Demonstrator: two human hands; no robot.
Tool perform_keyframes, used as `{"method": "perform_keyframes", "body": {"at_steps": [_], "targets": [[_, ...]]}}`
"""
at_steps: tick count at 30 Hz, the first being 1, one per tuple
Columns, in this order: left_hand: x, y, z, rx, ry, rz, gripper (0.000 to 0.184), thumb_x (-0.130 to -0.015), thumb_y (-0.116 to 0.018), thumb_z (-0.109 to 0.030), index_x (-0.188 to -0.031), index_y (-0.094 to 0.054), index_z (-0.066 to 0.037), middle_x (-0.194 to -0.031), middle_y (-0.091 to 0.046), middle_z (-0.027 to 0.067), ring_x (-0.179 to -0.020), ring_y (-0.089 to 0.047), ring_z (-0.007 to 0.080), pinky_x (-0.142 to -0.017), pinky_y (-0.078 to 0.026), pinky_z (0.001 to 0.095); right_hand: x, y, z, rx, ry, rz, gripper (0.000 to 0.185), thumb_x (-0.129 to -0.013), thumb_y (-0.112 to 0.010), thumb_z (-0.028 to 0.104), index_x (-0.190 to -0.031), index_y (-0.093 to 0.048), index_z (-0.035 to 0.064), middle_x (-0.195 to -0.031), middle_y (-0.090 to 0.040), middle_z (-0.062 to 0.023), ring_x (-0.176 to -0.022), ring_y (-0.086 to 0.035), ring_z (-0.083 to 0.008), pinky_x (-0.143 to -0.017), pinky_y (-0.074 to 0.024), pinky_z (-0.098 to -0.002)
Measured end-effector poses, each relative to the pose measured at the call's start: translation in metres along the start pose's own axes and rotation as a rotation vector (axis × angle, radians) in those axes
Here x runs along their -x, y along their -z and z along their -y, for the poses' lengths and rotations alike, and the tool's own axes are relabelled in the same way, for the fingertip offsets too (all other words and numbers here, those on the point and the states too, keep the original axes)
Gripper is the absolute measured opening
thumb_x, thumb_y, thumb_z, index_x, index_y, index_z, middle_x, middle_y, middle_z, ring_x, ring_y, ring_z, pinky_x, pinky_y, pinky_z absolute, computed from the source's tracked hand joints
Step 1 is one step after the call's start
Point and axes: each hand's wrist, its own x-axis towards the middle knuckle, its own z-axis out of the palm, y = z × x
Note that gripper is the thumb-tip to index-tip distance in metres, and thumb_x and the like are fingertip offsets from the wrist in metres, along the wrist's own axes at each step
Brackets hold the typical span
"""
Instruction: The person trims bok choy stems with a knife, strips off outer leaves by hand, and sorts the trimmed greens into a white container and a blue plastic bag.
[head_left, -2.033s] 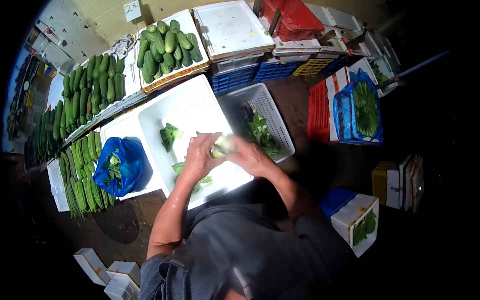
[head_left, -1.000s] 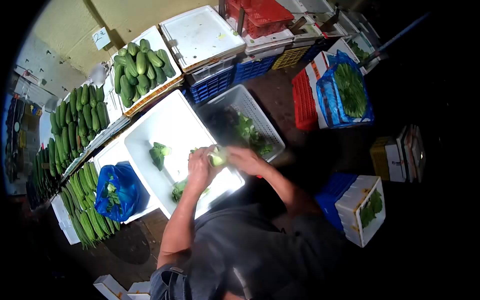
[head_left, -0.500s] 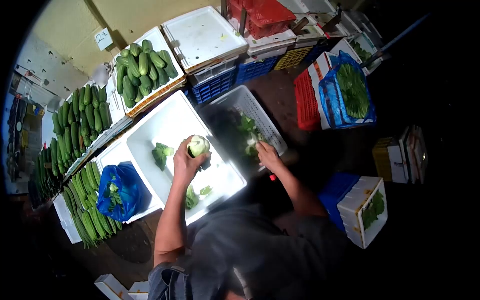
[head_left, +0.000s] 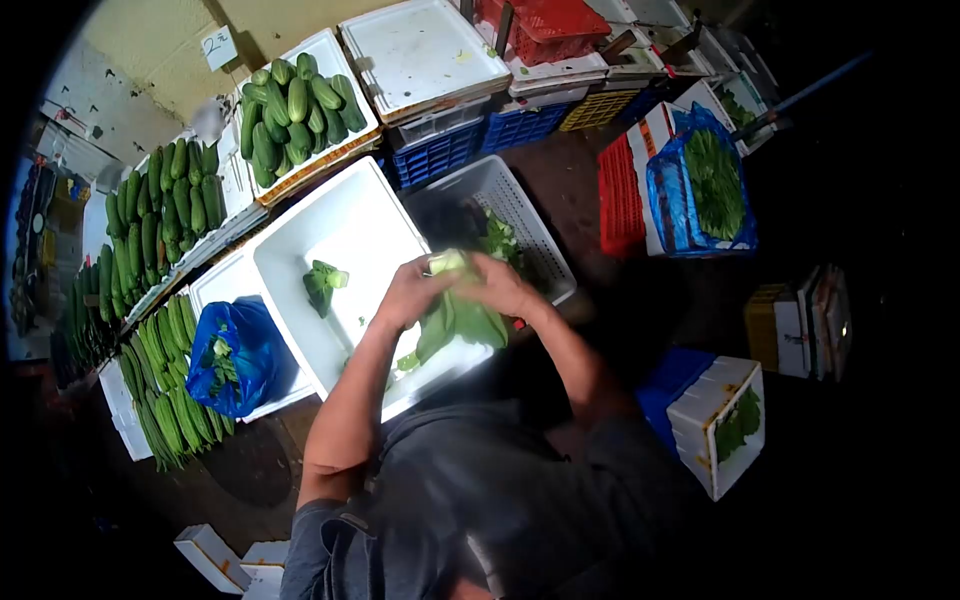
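Note:
Over the white foam box point(head_left: 290, 265), both hands meet at a head of bok choy point(head_left: 455, 325), its pale base up and green leaves hanging. My left hand point(head_left: 408, 292) is closed around its left side near the base. My right hand point(head_left: 500, 287), a little blurred, is closed on the right side. A small red end point(head_left: 519, 323), like a tool handle, shows under my right hand; the rest of it is hidden. Another bok choy point(head_left: 321, 288) lies in the foam box. Loose leaves point(head_left: 407, 361) are at its near end.
A grey perforated crate point(head_left: 535, 235) holding leafy pieces point(head_left: 500, 235) adjoins the foam box. To the left are a blue plastic bag point(head_left: 262, 365) of greens, ridged gourds point(head_left: 185, 420) and cucumbers point(head_left: 290, 115). Stacked crates point(head_left: 435, 155) line the back; a foam box of leaves point(head_left: 690, 410) stands right.
My right hand has moved left from the grey crate to the bok choy, joining my left hand. My left hand shifted right, and the bok choy has turned so its leaves hang toward me.

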Motion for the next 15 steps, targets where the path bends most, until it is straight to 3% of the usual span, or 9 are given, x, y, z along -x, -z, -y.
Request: {"method": "perform_keyframes", "body": {"at_steps": [2, 3, 5, 8, 11, 12, 13, 15], "targets": [[0.004, 0.003, -0.015, -0.132, 0.114, 0.082, 0.04, -0.093, -0.074, -0.022, -0.122, -0.064, 0.005, -0.099, -0.07, 0.0058, -0.084, -0.062, 0.0105, -0.076, -0.052, 0.0262, -0.002, 0.004, -0.015, -0.009, -0.032, 0.015, 0.06, -0.087, -0.074, 0.013, -0.14, -0.05, -0.0006, -0.124, -0.066, -0.0114, -0.112, -0.061, -0.0164, -0.096, -0.0487, -0.0312], [0.0, 0.002, -0.006, -0.121, 0.008, 0.077, 0.039, -0.094, -0.073, -0.025, -0.119, -0.065, 0.003, -0.096, -0.07, 0.0036, -0.081, -0.061, 0.0089, -0.073, -0.051, 0.0264, -0.002, 0.007, -0.022, -0.043, -0.05, 0.046, 0.059, -0.087, -0.074, 0.013, -0.14, -0.05, -0.0006, -0.123, -0.066, -0.0114, -0.111, -0.061, -0.0165, -0.096, -0.0488, -0.0314], [0.0, 0.002, -0.017, -0.239, 0.033, 0.109, 0.04, -0.095, -0.072, -0.028, -0.118, -0.065, 0.003, -0.095, -0.07, 0.0031, -0.079, -0.06, 0.0087, -0.072, -0.05, 0.027, 0.001, 0.015, -0.021, -0.11, -0.081, 0.099, 0.058, -0.087, -0.074, 0.012, -0.139, -0.051, -0.0004, -0.123, -0.066, -0.0113, -0.111, -0.061, -0.0165, -0.096, -0.0491, -0.0318], [-0.012, -0.001, -0.014, -0.301, -0.114, 0.236, 0.039, -0.095, -0.072, -0.029, -0.117, -0.066, 0.003, -0.092, -0.07, 0.0035, -0.077, -0.059, 0.008, -0.071, -0.05, 0.0269, 0.01, 0.03, -0.028, -0.104, -0.1, 0.123, 0.053, -0.086, -0.072, 0.011, -0.134, -0.056, -0.0013, -0.121, -0.066, -0.0108, -0.111, -0.061, -0.0157, -0.095, -0.0493, -0.0318], [-0.006, -0.012, -0.051, -0.318, -0.019, 0.423, 0.044, -0.095, -0.069, -0.029, -0.125, -0.063, 0.002, -0.092, -0.071, 0.0077, -0.078, -0.064, 0.0126, -0.078, -0.052, 0.0289, 0.027, 0.049, -0.032, -0.184, -0.123, 0.182, 0.051, -0.086, -0.071, 0.013, -0.133, -0.057, -0.0019, -0.121, -0.066, -0.0092, -0.111, -0.06, -0.016, -0.097, -0.0483, -0.0318], [-0.011, -0.016, -0.045, -0.192, -0.033, 0.504, 0.046, -0.096, -0.067, -0.03, -0.128, -0.061, 0.002, -0.088, -0.07, 0.0065, -0.074, -0.064, 0.0119, -0.074, -0.052, 0.0282, 0.033, 0.055, -0.043, -0.269, -0.133, 0.21, 0.052, -0.086, -0.071, 0.013, -0.134, -0.057, -0.0021, -0.122, -0.066, -0.0088, -0.112, -0.06, -0.0161, -0.097, -0.048, -0.0318], [-0.013, -0.02, -0.056, -0.221, 0.099, 0.547, 0.046, -0.097, -0.069, -0.026, -0.132, -0.055, 0.001, -0.076, -0.065, 0.0016, -0.066, -0.06, 0.0093, -0.064, -0.048, 0.025, 0.04, 0.059, -0.04, -0.353, -0.141, 0.233, 0.052, -0.087, -0.071, 0.013, -0.134, -0.057, -0.0023, -0.122, -0.065, -0.0084, -0.112, -0.06, -0.0162, -0.098, -0.0477, -0.0317], [-0.021, -0.026, -0.062, -0.401, 0.024, 0.55, 0.048, -0.097, -0.069, -0.026, -0.134, -0.053, 0.0, -0.071, -0.062, -0.0006, -0.06, -0.057, 0.0079, -0.06, -0.047, 0.0241, 0.062, 0.067, -0.03, -0.511, -0.164, 0.269, 0.054, -0.089, -0.07, 0.012, -0.138, -0.053, -0.0023, -0.125, -0.063, -0.0076, -0.116, -0.058, -0.0166, -0.1, -0.0464, -0.0325]]}}
